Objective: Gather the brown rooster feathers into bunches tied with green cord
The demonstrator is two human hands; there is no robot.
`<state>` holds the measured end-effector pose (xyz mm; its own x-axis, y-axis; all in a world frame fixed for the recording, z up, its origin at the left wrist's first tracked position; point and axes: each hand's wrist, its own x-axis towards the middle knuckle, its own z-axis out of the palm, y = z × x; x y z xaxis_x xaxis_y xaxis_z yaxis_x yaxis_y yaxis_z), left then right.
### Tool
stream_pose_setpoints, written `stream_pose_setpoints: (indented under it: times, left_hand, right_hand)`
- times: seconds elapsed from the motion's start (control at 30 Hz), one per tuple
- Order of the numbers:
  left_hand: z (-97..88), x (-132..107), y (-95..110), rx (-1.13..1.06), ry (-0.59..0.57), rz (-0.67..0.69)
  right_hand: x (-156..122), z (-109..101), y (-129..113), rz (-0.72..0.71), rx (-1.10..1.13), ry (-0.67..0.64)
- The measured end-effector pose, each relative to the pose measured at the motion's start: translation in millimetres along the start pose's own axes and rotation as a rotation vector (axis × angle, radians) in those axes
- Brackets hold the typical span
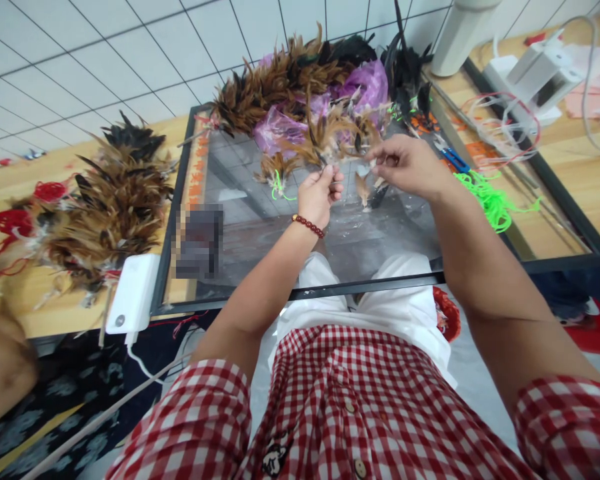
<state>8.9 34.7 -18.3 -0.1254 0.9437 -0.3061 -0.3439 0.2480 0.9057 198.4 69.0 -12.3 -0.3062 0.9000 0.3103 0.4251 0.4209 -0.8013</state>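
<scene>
My left hand (321,192) is closed, thumb pressed on the fingers, with a small dark feather (323,161) sticking out at the thumb tip. To its right, my right hand (405,165) has thumb and fingertips pinched together; what is between them is too small to make out. Loose brown feathers (330,137) lie just beyond both hands. Below the right fingertips is a small tan feather (363,189) on the glass tabletop (260,247). A feather bunch (277,167) tied with green string (279,187) rests left of my left hand.
Brown feather garlands (275,87) and purple plastic (367,87) lie at the back; another feather pile (115,200) is left. Blue-handled snips (453,157) and green cord (495,200) lie right. A white power bank (133,293) sits at the left frame edge, near another person's arm (5,367).
</scene>
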Motion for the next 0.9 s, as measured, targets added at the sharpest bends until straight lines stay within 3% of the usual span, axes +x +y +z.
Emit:
stream_pose_setpoints:
  times: [0.13, 0.2, 0.33, 0.5, 0.67, 0.9]
  left_hand:
    - [0.0, -1, 2, -0.005, 0.004, 0.008]
    - [0.1, -2, 2, 0.020, 0.006, 0.001]
    - [0.5, -2, 0, 0.052, -0.006, 0.010]
    - [3.5, -1, -8, 0.143, -0.022, 0.026]
    - [5.0, -4, -11, 0.301, -0.139, 0.012]
    - [2.4, -4, -7, 0.324, -0.224, -0.018]
  right_hand:
    - [0, -6, 15, -0.089, -0.174, -0.284]
    - [-1, -2, 20, -0.122, -0.305, -0.351]
    - [-1, 4, 17, -0.158, -0.510, -0.264]
    - [-3, 8, -3, -0.195, -0.505, -0.175]
    - [-6, 12, -14, -0.219, -0.576, -0.150]
    - [-6, 14, -16, -0.266, -0.521, -0.168]
